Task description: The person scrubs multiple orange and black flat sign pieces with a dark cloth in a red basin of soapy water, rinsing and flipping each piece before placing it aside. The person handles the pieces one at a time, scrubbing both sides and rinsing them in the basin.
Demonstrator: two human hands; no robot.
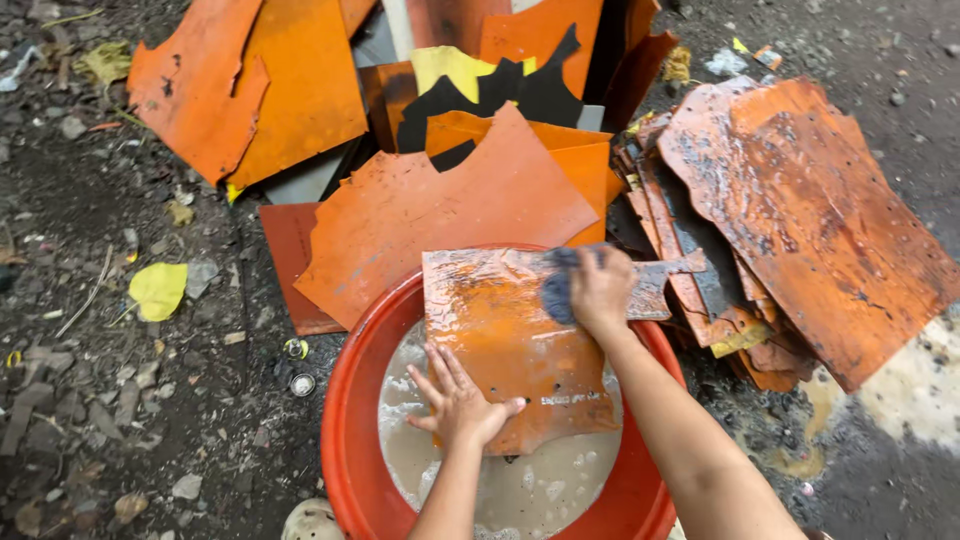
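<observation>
Ground (120, 420) of dark wet dirt, strewn with stones and dry leaves, fills the view. At twelve o'clock lies a loose heap of orange sheets (300, 90), some black and yellow pieces mixed in. At three o'clock sits a stack of wet, shining orange sheets (810, 200), a pale soapy puddle (910, 390) spreading beyond it toward four. At six o'clock stands a round red basin (350, 440) holding murky, foamy water (540, 490).

Across the basin, its lower edge near the water, lies a wet orange sheet (500, 330) with small punched holes, tilted up toward twelve. The left hand (458, 405) presses flat on the sheet's seven-o'clock corner, fingers spread and released, pinning rather than gripping. The right hand (600, 290) is clenched around a dark blue scrubbing pad (557, 295) at the sheet's one-o'clock corner, pad touching the surface. At nine o'clock a yellow leaf (158, 290) lies well apart; two small bottle caps (298, 365) sit just beside the basin rim.

Scrubbing looks to be the step in hand, with the upper edge under the pad. Judging by the film on it, the next move calls for steady strokes down toward six while the flat hand keeps the slick sheet from sliding.
</observation>
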